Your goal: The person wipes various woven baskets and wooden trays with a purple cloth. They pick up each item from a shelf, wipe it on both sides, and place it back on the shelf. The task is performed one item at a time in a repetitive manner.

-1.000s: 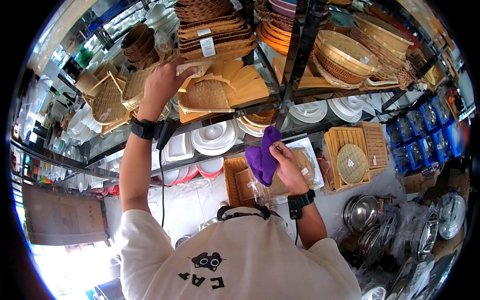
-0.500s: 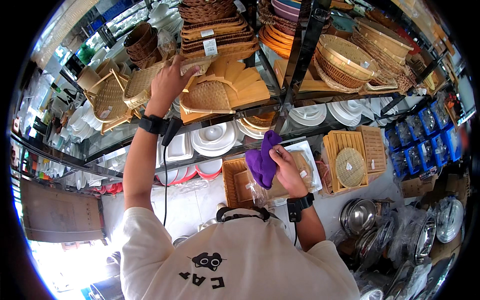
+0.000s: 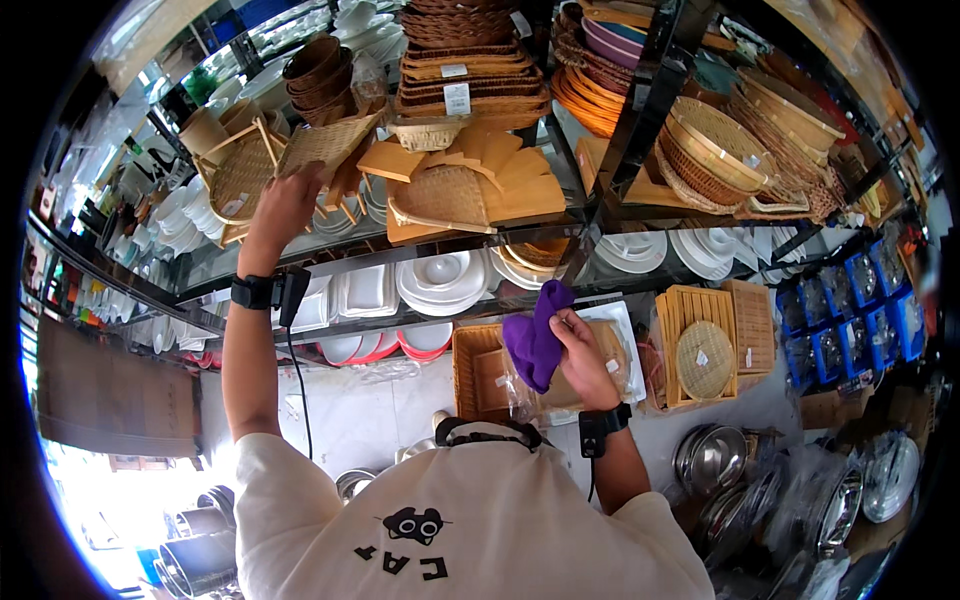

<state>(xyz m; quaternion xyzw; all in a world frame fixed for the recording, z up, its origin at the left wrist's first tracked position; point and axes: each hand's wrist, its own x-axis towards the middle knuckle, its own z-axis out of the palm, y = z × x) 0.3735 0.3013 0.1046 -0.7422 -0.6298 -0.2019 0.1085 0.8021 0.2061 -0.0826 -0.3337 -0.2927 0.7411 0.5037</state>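
Note:
My left hand [image 3: 285, 205] is closed on the near end of a woven bamboo tray [image 3: 328, 143], which sits tilted on the glass shelf. A second woven tray with a bamboo handle [image 3: 240, 180] stands just to its left. To its right are a small pale woven basket [image 3: 428, 133] and a flat fan-shaped wooden piece [image 3: 520, 185] with a woven scoop-like tray [image 3: 440, 195] on it. Lower down, in front of the shelf, my right hand [image 3: 588, 362] grips a bunched purple cloth [image 3: 535, 340].
Stacked brown baskets [image 3: 470, 70] and round bamboo baskets [image 3: 715, 140] crowd the shelf around a black upright post [image 3: 650, 110]. White plates [image 3: 435, 285] fill the level below. A rectangular wicker basket [image 3: 470, 372], blue bins [image 3: 865, 310] and wrapped metal pans [image 3: 715, 455] stand lower.
My left hand has moved off the small pale basket, left and nearer, onto the woven tray's end. That tray now sits more tilted. The purple cloth stays in my right hand.

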